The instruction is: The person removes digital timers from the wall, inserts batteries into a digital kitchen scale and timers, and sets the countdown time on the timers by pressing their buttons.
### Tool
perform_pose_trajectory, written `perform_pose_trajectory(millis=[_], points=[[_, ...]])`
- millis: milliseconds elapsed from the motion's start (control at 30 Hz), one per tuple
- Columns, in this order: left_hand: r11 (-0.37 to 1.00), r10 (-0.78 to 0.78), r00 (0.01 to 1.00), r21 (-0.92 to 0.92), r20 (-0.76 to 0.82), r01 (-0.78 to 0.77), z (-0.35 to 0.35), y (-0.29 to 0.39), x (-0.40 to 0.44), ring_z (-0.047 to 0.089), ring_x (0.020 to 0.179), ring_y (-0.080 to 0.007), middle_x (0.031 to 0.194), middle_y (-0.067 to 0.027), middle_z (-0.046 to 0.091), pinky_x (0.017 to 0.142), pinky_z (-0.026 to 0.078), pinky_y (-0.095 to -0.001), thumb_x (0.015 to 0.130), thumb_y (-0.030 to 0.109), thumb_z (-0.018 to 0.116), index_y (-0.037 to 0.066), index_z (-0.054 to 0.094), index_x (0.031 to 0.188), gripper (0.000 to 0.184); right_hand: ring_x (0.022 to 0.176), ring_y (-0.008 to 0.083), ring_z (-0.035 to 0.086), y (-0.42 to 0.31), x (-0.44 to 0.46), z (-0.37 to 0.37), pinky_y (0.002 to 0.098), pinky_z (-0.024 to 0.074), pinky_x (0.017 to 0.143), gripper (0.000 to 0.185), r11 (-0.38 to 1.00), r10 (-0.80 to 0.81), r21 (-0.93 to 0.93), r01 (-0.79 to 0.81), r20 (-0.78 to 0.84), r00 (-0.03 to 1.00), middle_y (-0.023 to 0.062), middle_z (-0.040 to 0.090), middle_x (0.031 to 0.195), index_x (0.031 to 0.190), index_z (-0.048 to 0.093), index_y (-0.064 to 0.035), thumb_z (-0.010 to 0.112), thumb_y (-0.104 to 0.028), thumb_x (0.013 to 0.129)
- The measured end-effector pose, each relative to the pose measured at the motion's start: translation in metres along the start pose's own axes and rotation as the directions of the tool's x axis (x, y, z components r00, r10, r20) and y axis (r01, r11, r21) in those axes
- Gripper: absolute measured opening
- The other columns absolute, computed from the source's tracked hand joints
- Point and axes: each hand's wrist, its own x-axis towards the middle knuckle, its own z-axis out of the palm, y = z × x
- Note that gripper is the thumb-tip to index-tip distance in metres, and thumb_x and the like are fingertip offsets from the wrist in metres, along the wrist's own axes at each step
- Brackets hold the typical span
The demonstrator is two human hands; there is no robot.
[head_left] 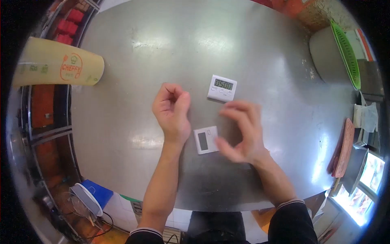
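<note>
On the metal table (122,101) lie two white digital timers. The upper timer (222,88) shows 05:00 on its display. A second timer (206,140), its screen blank, lies nearer to me, turned sideways. My left hand (172,112) is left of both timers, its fingers curled in and the thumb pressed against them; whatever it may hold is hidden. My right hand (243,132) is just right of the nearer timer, slightly blurred, with thumb and fingers apart and nothing between them. Its thumb tip is close to that timer's right edge; I cannot tell if they touch.
A cup with a "CHEFFY" print (61,63) is at the upper left. At the upper right stands a grey container (325,57) with a green basket (345,55). A reddish board (344,148) is at the table's right edge. A blue item (97,192) is at the lower left.
</note>
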Motion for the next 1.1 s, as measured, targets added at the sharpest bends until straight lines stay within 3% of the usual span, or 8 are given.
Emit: perform_pose_trajectory(millis=[67, 133, 233, 467, 600, 733, 800, 1100], points=[[0.992, 0.003, 1.000, 0.130, -0.021, -0.001, 0.006, -0.002, 0.003, 0.055, 0.072, -0.0128, 0.083, -0.0054, 0.058, 0.064, 0.045, -0.0256, 0.090, 0.002, 0.057, 0.001, 0.058, 0.099, 0.009, 0.112, 0.0355, 0.051, 0.001, 0.001, 0.010, 0.0453, 0.0428, 0.096, 0.048, 0.987, 0.070, -0.135, -0.087, -0.121, 0.990, 0.0171, 0.056, 0.123, 0.116, 0.064, -0.0053, 0.078, -0.019, 0.072], [0.839, 0.205, 0.966, 0.479, 0.161, -0.258, 0.018, -0.001, 0.008, 0.063, 0.102, -0.0231, 0.109, -0.0144, 0.066, 0.092, 0.050, -0.0347, 0.086, 0.004, 0.066, 0.000, 0.060, 0.119, 0.034, 0.113, 0.0361, 0.051, -0.001, 0.004, 0.012, 0.0458, 0.0426, 0.097, 0.046, 0.948, 0.129, -0.255, -0.192, -0.244, 0.961, 0.0180, 0.055, 0.124, 0.119, 0.064, -0.0057, 0.076, -0.016, 0.075], [0.612, 0.161, 0.931, 0.706, 0.329, -0.355, 0.025, 0.016, 0.002, 0.056, 0.121, -0.0305, 0.122, -0.0164, 0.065, 0.110, 0.038, -0.0464, 0.079, 0.009, 0.072, 0.002, 0.057, 0.131, 0.054, 0.114, 0.0384, 0.049, -0.003, 0.004, 0.009, 0.0466, 0.0422, 0.098, 0.048, 0.892, 0.089, -0.423, -0.157, -0.176, 0.980, 0.0189, 0.054, 0.127, 0.124, 0.063, -0.0061, 0.075, -0.011, 0.077], [0.579, 0.000, 0.852, 0.694, 0.524, -0.427, 0.020, 0.023, 0.008, 0.057, 0.114, -0.0335, 0.116, -0.0092, 0.066, 0.112, 0.032, -0.0549, 0.072, 0.012, 0.075, 0.006, 0.059, 0.129, 0.059, 0.111, 0.0385, 0.055, 0.006, 0.004, 0.013, 0.0470, 0.0434, 0.097, 0.043, 0.941, 0.126, -0.278, -0.193, -0.242, 0.962, 0.0203, 0.058, 0.124, 0.110, 0.055, -0.0022, 0.078, -0.008, 0.075], [0.566, 0.082, 0.837, 0.667, 0.540, -0.485, 0.027, 0.032, 0.004, 0.059, 0.112, -0.0322, 0.116, -0.0097, 0.066, 0.110, 0.036, -0.0513, 0.072, 0.010, 0.074, 0.006, 0.059, 0.131, 0.061, 0.113, 0.0379, 0.058, 0.017, -0.010, 0.013, 0.0414, 0.0482, 0.093, 0.058, 0.971, 0.241, 0.071, -0.230, -0.252, 0.937, 0.0208, 0.058, 0.126, 0.124, 0.051, -0.0017, 0.080, -0.004, 0.074], [0.917, -0.091, 0.838, 0.373, 0.538, -0.140, 0.014, 0.014, -0.002, 0.063, 0.110, -0.0221, 0.121, -0.0129, 0.065, 0.097, 0.048, -0.0390, 0.080, 0.003, 0.070, 0.003, 0.055, 0.135, 0.057, 0.117, 0.0237, 0.061, 0.005, -0.005, 0.005, 0.0318, 0.0603, 0.083, 0.060, 0.877, 0.254, 0.435, -0.204, -0.059, 0.965, 0.0166, 0.052, 0.137, 0.137, 0.041, -0.0025, 0.070, 0.006, 0.085], [0.966, -0.187, 0.812, 0.254, 0.553, 0.050, 0.014, 0.015, -0.002, 0.064, 0.107, -0.0185, 0.121, -0.0133, 0.066, 0.093, 0.051, -0.0342, 0.083, 0.002, 0.069, 0.003, 0.053, 0.138, 0.057, 0.113, 0.0256, 0.064, 0.005, -0.005, 0.002, 0.0355, 0.0596, 0.091, 0.056, 0.580, 0.377, 0.770, -0.267, 0.037, 0.926, 0.0150, 0.057, 0.131, 0.137, 0.043, 0.0004, 0.068, 0.004, 0.087], [0.973, -0.230, 0.870, 0.080, 0.437, 0.217, 0.024, 0.011, -0.004, 0.063, 0.111, -0.0179, 0.119, -0.0149, 0.066, 0.099, 0.049, -0.0334, 0.086, -0.005, 0.066, -0.005, 0.052, 0.135, 0.051, 0.109, 0.0222, 0.064, 0.019, -0.003, -0.007, 0.0341, 0.0592, 0.088, 0.038, 0.331, 0.429, 0.882, -0.334, 0.175, 0.886, 0.0140, 0.059, 0.122, 0.130, 0.048, 0.0051, 0.058, 0.003, 0.094]])
